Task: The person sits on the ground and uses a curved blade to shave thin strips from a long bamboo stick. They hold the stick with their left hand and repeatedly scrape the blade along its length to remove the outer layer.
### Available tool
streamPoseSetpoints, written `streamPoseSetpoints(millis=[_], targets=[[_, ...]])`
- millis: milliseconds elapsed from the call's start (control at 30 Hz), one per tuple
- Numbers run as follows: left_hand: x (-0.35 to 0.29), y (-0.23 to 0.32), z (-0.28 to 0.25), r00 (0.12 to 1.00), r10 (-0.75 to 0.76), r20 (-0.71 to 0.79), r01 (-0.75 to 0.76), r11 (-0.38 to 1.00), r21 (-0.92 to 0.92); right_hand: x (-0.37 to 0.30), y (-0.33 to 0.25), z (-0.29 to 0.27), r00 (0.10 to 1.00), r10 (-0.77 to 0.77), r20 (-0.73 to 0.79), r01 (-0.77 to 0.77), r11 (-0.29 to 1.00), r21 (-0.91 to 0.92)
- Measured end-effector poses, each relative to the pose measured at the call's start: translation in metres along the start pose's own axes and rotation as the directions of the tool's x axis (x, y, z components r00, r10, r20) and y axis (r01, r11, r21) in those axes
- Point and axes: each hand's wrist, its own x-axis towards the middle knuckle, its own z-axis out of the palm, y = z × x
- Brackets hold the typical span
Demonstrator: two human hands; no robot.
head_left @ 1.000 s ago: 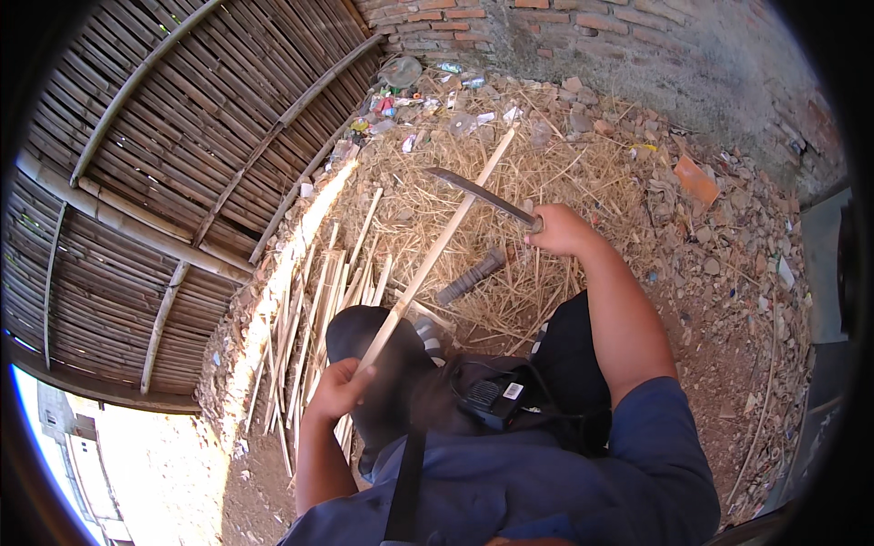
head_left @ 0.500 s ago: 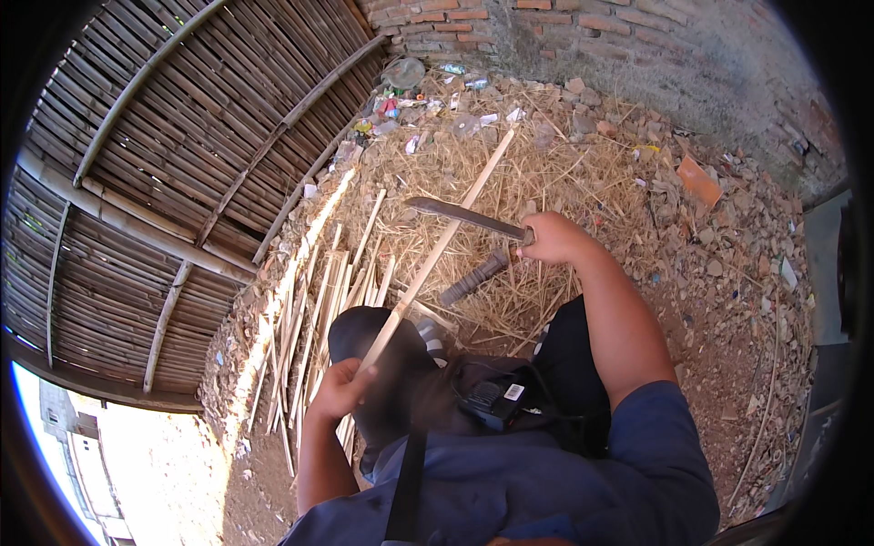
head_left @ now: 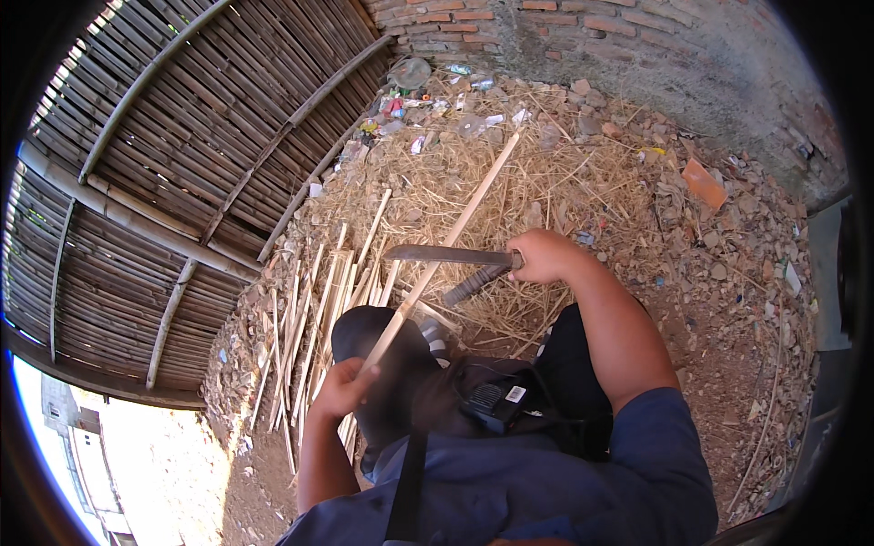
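My left hand (head_left: 344,387) is closed round the lower end of a long, pale bamboo strip (head_left: 473,202), which slants up and away to the right over the straw. In my right hand (head_left: 542,256) is a machete (head_left: 442,254) with a dark blade, gripped by its handle. The blade points left and crosses the strip near its middle; whether its edge touches the wood I cannot tell. Below the machete lies a dark, ridged, rod-like piece (head_left: 473,287), its far end hidden near my right hand.
Several cut strips (head_left: 314,314) lie in a heap left of my knee. Straw shavings (head_left: 574,182) cover the ground ahead, with litter and rubble behind. A bamboo-slat panel (head_left: 137,136) stands left, a brick wall (head_left: 619,45) at the back. A black device (head_left: 496,400) rests at my lap.
My right hand has come slightly nearer and left, bringing the machete blade lower along the strip, closer to my left hand. The left hand keeps its hold on the strip.
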Motion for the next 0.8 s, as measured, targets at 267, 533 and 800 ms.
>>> streamPoseSetpoints(millis=[267,533,800], targets=[[0.0,0.001,0.002,1.0,0.017,0.002,-0.017,1.0,0.013,-0.003,0.043,-0.013,0.964,0.217,-0.152,-0.194,0.969,0.156],[0.001,0.001,0.0,1.0,0.007,0.016,-0.008,1.0,0.017,0.003,0.026,-0.001,0.987,0.095,-0.127,-0.088,0.994,0.059],[-0.001,0.002,0.001,1.0,0.014,0.015,-0.014,1.0,0.001,-0.008,0.013,-0.014,0.987,0.152,-0.052,-0.143,0.979,0.146]])
